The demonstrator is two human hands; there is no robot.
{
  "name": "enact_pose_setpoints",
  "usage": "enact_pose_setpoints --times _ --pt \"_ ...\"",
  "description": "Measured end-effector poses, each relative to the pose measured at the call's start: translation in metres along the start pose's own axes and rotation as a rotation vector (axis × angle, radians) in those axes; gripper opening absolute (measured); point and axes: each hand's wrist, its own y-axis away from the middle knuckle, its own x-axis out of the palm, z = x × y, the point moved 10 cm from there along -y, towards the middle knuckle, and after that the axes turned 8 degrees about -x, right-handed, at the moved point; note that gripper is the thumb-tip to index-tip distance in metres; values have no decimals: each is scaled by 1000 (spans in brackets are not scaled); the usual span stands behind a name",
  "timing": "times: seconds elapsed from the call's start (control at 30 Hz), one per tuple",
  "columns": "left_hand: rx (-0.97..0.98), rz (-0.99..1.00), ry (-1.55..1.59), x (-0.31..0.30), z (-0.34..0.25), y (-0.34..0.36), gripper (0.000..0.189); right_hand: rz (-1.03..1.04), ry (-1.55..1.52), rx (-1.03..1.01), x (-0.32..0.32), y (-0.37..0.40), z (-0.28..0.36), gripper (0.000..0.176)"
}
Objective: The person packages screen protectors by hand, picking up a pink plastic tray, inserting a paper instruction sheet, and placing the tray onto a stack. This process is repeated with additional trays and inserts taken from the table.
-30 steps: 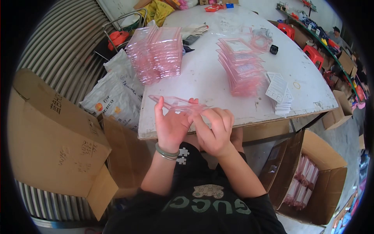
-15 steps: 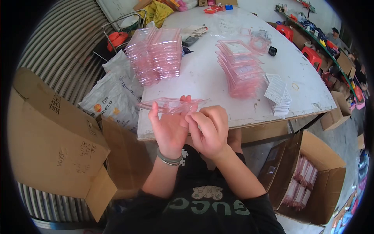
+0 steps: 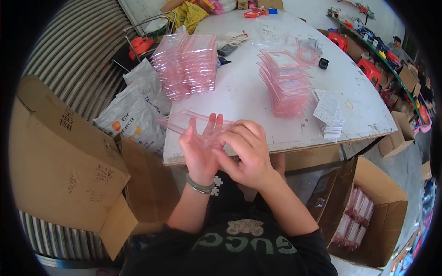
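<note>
A clear pink plastic pouch (image 3: 180, 121) lies across the palm and fingers of my left hand (image 3: 200, 149), which wears a bracelet at the wrist. My right hand (image 3: 246, 154) is curled beside it, its fingertips pinching the pouch's near right edge. Both hands hover over the front edge of the white table (image 3: 239, 96). A pile of the same pink pouches (image 3: 189, 64) stands at the table's back left. A second, fanned pile of pouches with inserts (image 3: 285, 83) lies at the middle right, next to a stack of white printed cards (image 3: 329, 112).
An open cardboard box (image 3: 368, 211) with pink packs stands on the floor at the right. A large cardboard box (image 3: 60, 152) and printed white sacks (image 3: 136, 110) are at the left. A black small object (image 3: 323, 63) and red stools (image 3: 368, 66) lie beyond.
The pouch has tilted from edge-on to lying flatter over my left palm, shifting left. My right hand has moved over the left hand's fingers.
</note>
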Motion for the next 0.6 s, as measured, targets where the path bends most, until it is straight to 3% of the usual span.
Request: enact_pose_setpoints --times 0.17,0.3,0.37,0.5,0.6 --pt "86 54 -19 13 -7 -1 77 23 -15 -60 20 24 -5 47" --pt "28 119 12 11 -7 -4 79 138 -110 56 22 12 4 67" --pt "87 130 -8 13 -13 -5 81 208 -140 72 25 9 1 77" --pt "135 223 -112 23 -23 1 86 334 -121 77 37 11 1 80" --pt "105 176 -219 16 -20 1 83 444 -134 154 49 18 -3 80"
